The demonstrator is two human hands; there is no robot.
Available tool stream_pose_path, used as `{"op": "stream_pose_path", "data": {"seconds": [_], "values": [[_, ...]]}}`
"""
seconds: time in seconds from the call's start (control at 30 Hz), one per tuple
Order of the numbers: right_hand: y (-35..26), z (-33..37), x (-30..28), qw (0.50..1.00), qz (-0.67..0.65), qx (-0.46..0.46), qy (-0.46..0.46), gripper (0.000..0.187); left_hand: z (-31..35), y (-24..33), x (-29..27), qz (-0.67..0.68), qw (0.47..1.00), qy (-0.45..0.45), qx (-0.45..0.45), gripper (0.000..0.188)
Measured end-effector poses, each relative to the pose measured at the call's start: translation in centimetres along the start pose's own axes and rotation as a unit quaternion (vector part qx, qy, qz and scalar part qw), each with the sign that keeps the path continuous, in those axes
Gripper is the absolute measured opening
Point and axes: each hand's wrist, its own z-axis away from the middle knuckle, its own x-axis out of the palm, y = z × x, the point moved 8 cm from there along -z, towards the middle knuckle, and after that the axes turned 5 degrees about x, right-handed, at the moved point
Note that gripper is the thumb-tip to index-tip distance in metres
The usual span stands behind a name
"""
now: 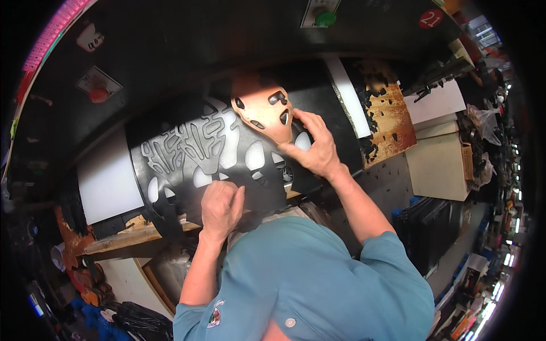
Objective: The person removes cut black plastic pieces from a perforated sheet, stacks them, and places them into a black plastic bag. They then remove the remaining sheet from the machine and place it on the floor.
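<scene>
A copper-coloured cutting die (263, 116) with several oval openings lies on a black sheet (318, 105), partly in shadow at its far end. My right hand (315, 145) grips the die's near right edge, thumb at its narrow tip and fingers along the side. Closer to me, my left hand (220, 207) is closed in a fist over the near edge of the sheet; what it holds, if anything, is hidden. Shaped holes in the sheet show a white board (108, 176) beneath. Several loose cut black pieces (199, 142) lie left of the die.
A dark machine beam (199, 45) with a red button (98, 95) and a green button (326, 19) spans the far side. A worn brown board (387, 113) with black scraps stands at right, beside a pale box (438, 165). A wooden edge (131, 238) runs along the near side.
</scene>
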Motion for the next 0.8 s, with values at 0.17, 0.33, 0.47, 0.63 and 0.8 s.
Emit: {"op": "stream_pose_path", "data": {"seconds": [0.17,0.33,0.47,0.63,0.8], "values": [[-2.0,-3.3,-6.3,0.981,-0.103,-0.036,0.162,0.013,0.9,-0.4,-1.1,-0.012,1.0,0.024,-0.004,0.021],[-7.3,-8.0,-8.4,0.979,-0.016,-0.145,0.146,0.009,1.7,-0.8,-2.2,-0.029,0.997,0.064,-0.018,0.021],[-5.1,-3.2,-9.1,0.982,-0.02,-0.111,0.15,0.013,1.6,-0.4,-2.0,-0.063,0.996,0.06,-0.012,0.023],[-1.0,6.5,-4.5,0.986,0.049,-0.077,0.142,0.003,1.1,-0.2,-1.6,-0.095,0.994,0.049,-0.014,0.028],[-0.7,8.0,-2.1,0.975,0.151,-0.122,0.104,0.006,0.9,-0.2,-1.3,-0.1,0.994,0.038,-0.018,0.03]]}}
